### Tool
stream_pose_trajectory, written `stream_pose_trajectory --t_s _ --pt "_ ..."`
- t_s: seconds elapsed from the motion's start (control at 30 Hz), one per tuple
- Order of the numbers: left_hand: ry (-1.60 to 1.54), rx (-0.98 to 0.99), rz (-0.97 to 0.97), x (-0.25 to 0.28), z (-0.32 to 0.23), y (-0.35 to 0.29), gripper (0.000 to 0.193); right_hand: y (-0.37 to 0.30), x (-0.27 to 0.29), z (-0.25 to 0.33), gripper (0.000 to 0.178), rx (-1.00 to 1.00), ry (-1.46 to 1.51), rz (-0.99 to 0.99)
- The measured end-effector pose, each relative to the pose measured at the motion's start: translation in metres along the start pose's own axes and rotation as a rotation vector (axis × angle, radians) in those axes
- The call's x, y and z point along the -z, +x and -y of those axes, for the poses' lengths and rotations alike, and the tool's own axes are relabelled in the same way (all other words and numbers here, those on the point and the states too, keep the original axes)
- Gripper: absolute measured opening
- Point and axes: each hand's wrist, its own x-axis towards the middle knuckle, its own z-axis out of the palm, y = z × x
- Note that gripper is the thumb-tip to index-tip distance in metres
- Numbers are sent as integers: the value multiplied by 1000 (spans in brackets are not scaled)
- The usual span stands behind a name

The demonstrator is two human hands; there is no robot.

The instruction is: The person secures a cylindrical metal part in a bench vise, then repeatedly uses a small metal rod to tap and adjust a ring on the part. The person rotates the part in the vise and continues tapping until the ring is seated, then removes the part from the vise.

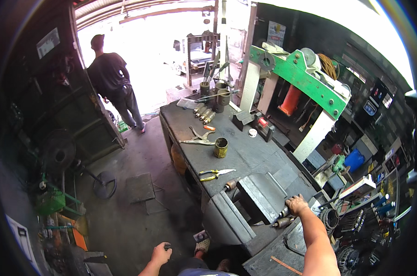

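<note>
My right hand [298, 205] reaches to the right side of a big grey bench vise [263, 195], its fingers curled over a small cylindrical metal part [284, 212]. A similar metal cylinder [283, 222] lies just below that hand. Low in the view, beside the bench, my left hand [160, 254] is closed around a small dark piece, too small to name. One more cylindrical part [230, 184] rests by the vise's far left corner. Yellow-handled pliers [217, 174] lie beyond it on the workbench [250, 154].
Farther back on the bench are a yellowish can [221, 147], locking pliers [198, 138] and several metal cylinders [205, 113]. A green-and-white press [300, 76] stands behind it. A stool [141, 188] and a fan [61, 152] occupy the left floor. Another person [112, 76] stands at the doorway.
</note>
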Motion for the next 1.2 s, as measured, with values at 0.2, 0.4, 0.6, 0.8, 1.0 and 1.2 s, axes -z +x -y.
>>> stream_pose_trajectory --t_s 0.2,0.4,0.6,0.8,1.0,1.2 --pt "-57 45 21 -29 20 -55 35 -75 21 -17 50 -70 154 -118" --pt "-82 -89 37 -61 -4 -64 39 -208 37 2 59 -432 680 -443" --pt "-67 -149 135 -81 -51 -47 41 -308 44 89 69 -372 1646 -486" --pt "122 -271 236 -83 -88 -14 44 -283 94 151 76 -80 1799 -460" --pt "-6 -242 275 -87 -91 25 31 -216 128 180 78 -105 1572 -530" --pt "-688 134 578 -98 -67 39 23 -194 141 189 77 -190 1468 -512"
